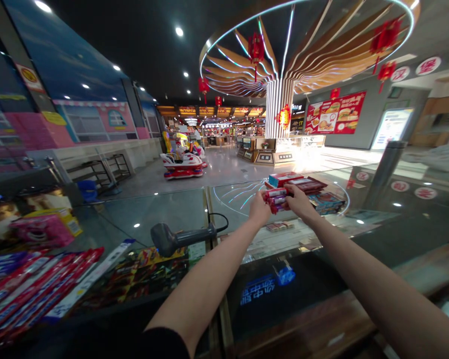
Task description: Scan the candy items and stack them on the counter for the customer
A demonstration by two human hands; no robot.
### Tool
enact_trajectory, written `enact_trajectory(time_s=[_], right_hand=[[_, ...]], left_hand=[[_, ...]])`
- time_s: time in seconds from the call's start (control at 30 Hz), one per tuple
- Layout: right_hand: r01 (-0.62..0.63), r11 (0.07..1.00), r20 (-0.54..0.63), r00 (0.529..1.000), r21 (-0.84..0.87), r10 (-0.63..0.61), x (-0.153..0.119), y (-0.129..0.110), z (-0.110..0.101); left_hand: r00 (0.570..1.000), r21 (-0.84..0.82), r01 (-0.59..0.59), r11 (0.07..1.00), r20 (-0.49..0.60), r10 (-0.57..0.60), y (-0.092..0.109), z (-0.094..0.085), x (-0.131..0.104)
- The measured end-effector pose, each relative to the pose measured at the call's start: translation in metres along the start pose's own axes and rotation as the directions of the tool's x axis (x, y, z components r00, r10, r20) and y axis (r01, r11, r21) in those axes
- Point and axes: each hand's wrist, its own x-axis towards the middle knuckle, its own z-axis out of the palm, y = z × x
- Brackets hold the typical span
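Observation:
Out over the glass counter (194,209), my left hand (261,208) grips the left end of a small bundle of red and purple wrapped candy rolls (276,199). The right end of that bundle is held by my right hand (298,201), fingers closed round it. Just behind my hands lie a red and blue box (283,178) and dark red packets (311,185). A blue patterned pack (326,203) rests to the right of my right hand.
A dark handheld scanner (179,239) with a cable lies left of my forearms. Long red candy packs (37,284) and a pink package (43,230) sit at the left. A grey post (387,169) stands at the right.

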Motion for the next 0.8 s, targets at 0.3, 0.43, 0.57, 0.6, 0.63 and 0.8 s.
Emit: enact_trajectory(time_s=[0.3, 0.43, 0.57, 0.6, 0.63, 0.8], right_hand=[[-0.006, 0.999, 0.006, 1.000, -0.034, 0.007, -0.004, -0.002, 0.002], [0.004, 1.000, 0.000, 1.000, -0.029, -0.004, -0.003, 0.002, 0.003], [0.021, 0.998, -0.012, 1.000, -0.055, -0.022, -0.001, 0.008, 0.004], [0.021, 0.998, -0.016, 1.000, -0.065, -0.023, 0.000, 0.008, 0.004], [0.019, 0.997, -0.016, 1.000, -0.073, -0.020, 0.000, 0.008, 0.004], [0.001, 0.999, -0.010, 1.000, -0.049, -0.001, -0.002, 0.007, 0.006]], left_hand=[[1.000, 0.041, 0.021, 0.999, 0.011, -0.022, 0.001, 0.001, -0.004], [1.000, 0.055, 0.021, 0.998, 0.014, -0.022, 0.000, 0.000, -0.004], [1.000, 0.065, 0.020, 0.998, 0.021, -0.021, -0.001, -0.001, -0.004], [1.000, 0.068, 0.024, 0.997, 0.019, -0.025, -0.002, -0.001, -0.004], [0.999, 0.069, 0.029, 0.997, 0.017, -0.030, -0.003, -0.001, -0.004], [0.998, 0.005, 0.059, 0.998, 0.027, -0.059, -0.011, 0.005, -0.002]])
